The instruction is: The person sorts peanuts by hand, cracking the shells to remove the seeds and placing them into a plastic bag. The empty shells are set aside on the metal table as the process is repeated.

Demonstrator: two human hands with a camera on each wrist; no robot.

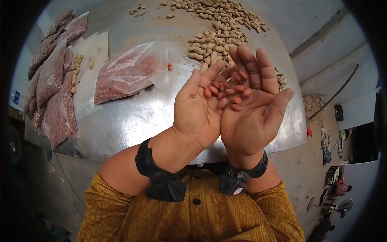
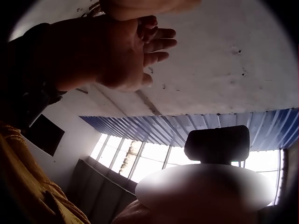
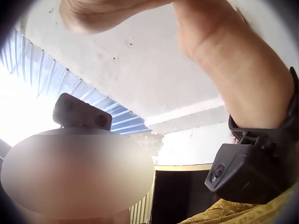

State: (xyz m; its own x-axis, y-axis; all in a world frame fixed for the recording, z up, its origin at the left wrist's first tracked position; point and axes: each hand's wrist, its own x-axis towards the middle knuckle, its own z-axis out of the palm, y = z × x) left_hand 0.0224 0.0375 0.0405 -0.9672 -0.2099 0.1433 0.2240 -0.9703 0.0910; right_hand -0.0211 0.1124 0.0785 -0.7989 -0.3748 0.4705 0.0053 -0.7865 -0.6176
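Observation:
Both palms face up side by side, with several red-skinned shelled peanuts lying across them. The left hand is on the left, its fingers loosely extended and partly behind the right fingers. Against its inner edge lies the right hand, fingers stretched forward and thumb out to the side. In the left wrist view the right hand shows dark from the side, a few peanuts at its palm. The right wrist view shows the left forearm with its strapped camera; the peanuts are hidden there.
Unshelled peanuts are heaped beyond the hands on the metal table. An open-mouthed clear bag of red peanuts lies left of the hands. Several filled bags are piled at the far left, beside a few loose pods.

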